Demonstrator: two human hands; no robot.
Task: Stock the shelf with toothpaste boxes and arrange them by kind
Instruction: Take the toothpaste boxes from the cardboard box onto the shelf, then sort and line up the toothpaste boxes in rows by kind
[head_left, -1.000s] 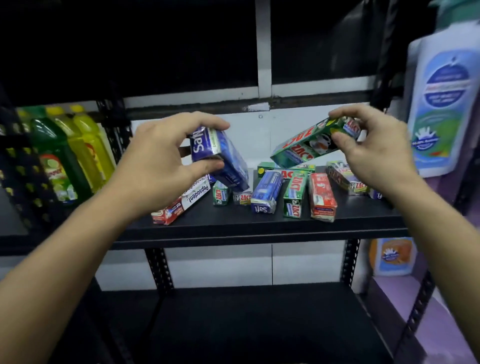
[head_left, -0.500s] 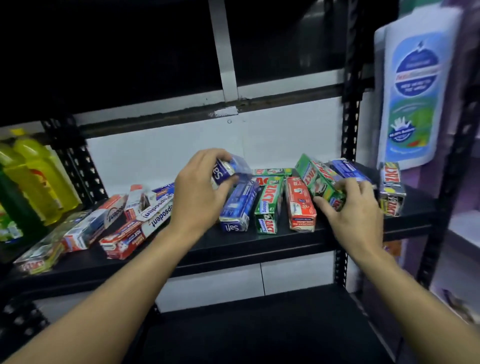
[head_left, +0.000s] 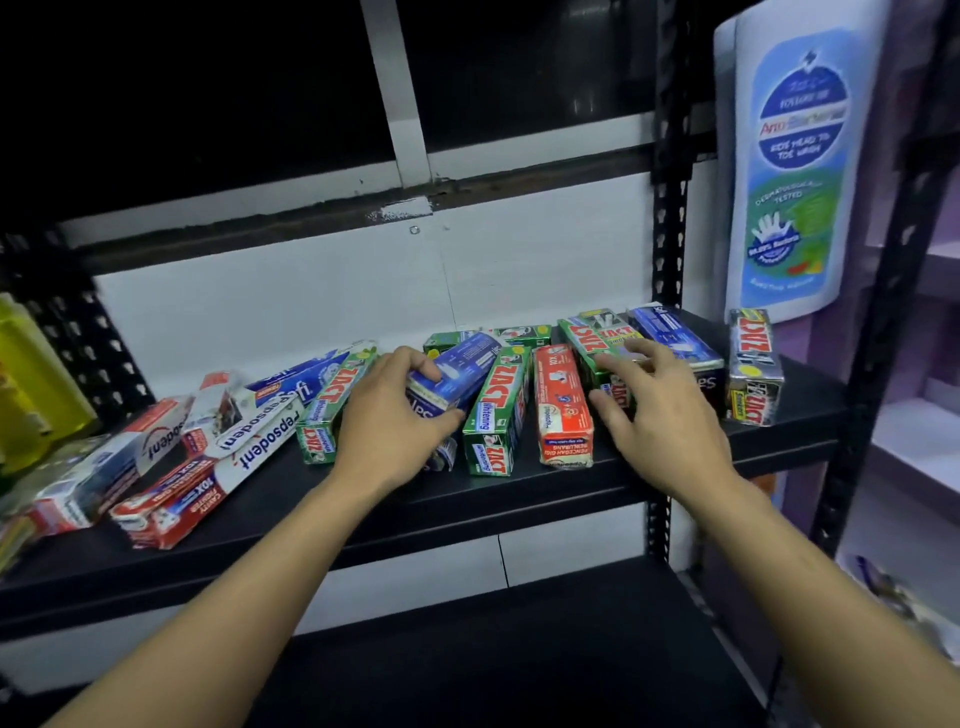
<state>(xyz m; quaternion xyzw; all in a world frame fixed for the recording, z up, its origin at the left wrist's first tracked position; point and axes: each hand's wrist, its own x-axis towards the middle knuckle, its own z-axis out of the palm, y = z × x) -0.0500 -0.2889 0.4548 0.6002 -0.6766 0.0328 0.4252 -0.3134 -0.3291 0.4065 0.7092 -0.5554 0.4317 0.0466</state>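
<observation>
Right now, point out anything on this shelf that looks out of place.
The Pepsodent boxes at the left lie heaped crosswise on one another, and a red box sits alone between green Zact boxes.

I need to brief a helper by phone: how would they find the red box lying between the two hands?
On the black shelf, find the boxes lying front to back between the left hand and the right hand. The red box is flanked by a green ZACT Whitening box and the green box under the right hand, and it is the only red one there.
</observation>
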